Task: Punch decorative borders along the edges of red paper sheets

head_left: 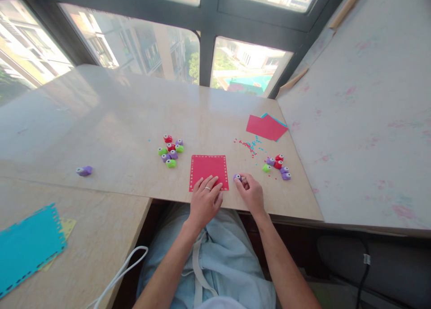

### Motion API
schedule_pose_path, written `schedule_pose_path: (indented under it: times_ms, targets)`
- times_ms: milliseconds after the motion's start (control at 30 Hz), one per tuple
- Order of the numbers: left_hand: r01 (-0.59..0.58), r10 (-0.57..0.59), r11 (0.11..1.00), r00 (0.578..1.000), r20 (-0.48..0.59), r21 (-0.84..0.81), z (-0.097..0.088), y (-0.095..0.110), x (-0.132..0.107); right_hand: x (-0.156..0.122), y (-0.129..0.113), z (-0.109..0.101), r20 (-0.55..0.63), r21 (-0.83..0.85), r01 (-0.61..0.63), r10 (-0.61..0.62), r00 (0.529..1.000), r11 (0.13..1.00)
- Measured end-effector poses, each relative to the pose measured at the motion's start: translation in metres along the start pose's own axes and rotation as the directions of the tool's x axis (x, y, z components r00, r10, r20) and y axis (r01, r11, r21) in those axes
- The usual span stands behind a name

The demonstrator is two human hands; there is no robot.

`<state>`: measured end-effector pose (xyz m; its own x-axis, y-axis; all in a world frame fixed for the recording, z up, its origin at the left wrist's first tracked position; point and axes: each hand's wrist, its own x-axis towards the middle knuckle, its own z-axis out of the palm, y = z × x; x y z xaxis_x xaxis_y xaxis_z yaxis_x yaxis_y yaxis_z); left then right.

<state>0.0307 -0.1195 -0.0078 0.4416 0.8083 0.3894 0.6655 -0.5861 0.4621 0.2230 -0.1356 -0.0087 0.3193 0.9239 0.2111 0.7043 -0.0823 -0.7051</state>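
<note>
We have the left hand [204,202] palm down, fingers a little spread over the near half of the red card [208,167], flat on it, gripping nothing. Right hand [252,196]: forearm in from lower right, fingers curled, thumb and forefinger closed in a pinch on a purple punch [237,177]. Punch sits at the fingertips, on the card side of our hand, just right of the card's near right corner, small gap, not touching. Can't tell if it bears on the table [215,116]. Card lies flat by the table's near edge, holes along left, far and right sides; our left hand hides part of the near side. Spare punches [278,164] lie right of the right hand.
</note>
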Motion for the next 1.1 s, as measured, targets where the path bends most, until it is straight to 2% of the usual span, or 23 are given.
schedule_pose_path:
  times_ms: [267,500,667,800,900,1033,1100]
  targets:
    - [-0.001,0.001,1.0,1.0,0.0,0.008,0.0,0.001,0.0,0.001,0.001,0.002,0.029,-0.106,0.073,-0.07,0.997,0.992]
    - [-0.015,0.015,1.0,1.0,0.005,0.019,0.0,0.001,-0.001,0.003,-0.002,0.0,-0.194,0.066,0.013,0.0,0.981,0.998]
    - [-0.046,0.046,0.999,0.998,0.033,0.006,-0.001,0.0,-0.002,0.009,-0.005,0.004,-0.241,0.157,0.007,0.031,0.97,0.988]
    - [-0.074,0.075,0.997,0.996,0.048,-0.01,0.0,-0.001,-0.003,0.013,-0.014,0.013,-0.218,0.225,-0.006,0.057,0.974,0.974]
    - [-0.091,0.092,0.996,0.994,0.056,-0.022,0.001,0.0,-0.003,0.018,-0.033,0.023,-0.173,0.275,0.005,0.044,0.984,0.961]
    - [-0.116,0.121,0.992,0.989,0.089,-0.053,0.003,0.003,-0.001,0.034,-0.076,0.041,-0.045,0.307,0.113,-0.105,0.994,0.945]
    - [-0.12,0.127,0.991,0.986,0.109,-0.067,0.003,0.003,-0.001,0.049,-0.099,0.053,0.085,0.304,0.192,-0.228,0.97,0.933]
